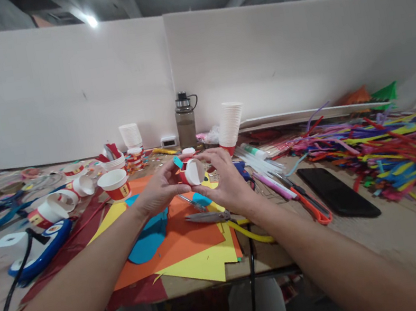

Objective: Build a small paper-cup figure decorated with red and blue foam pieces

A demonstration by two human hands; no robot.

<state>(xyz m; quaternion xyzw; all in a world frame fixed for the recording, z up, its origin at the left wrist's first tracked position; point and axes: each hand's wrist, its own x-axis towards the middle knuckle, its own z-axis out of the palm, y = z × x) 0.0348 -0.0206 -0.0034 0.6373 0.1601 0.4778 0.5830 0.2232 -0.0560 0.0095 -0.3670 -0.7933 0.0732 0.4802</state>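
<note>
A small red-and-white paper cup (pixel 195 173) is held above the sheets, tipped so that its opening faces me. My left hand (pixel 160 189) grips it from the left, thumb below and fingers behind. A small teal foam piece (pixel 178 162) sticks out at the cup's upper left. From the right, my right hand (pixel 231 181) curls its fingers and thumb round the rim side. Under the hands lie scissors (pixel 206 218) with yellow handles, a blue foam sheet (pixel 150 238), an orange sheet (pixel 191 241) and a yellow sheet (pixel 201 267).
Paper cups (pixel 114 185) stand and lie on the left, near a blue-and-white object (pixel 43 251). A bottle (pixel 185 122) and a cup stack (pixel 231 124) stand at the back. A phone (pixel 337 191), orange-handled scissors (pixel 313 206) and colourful pipe cleaners (pixel 383 146) lie right.
</note>
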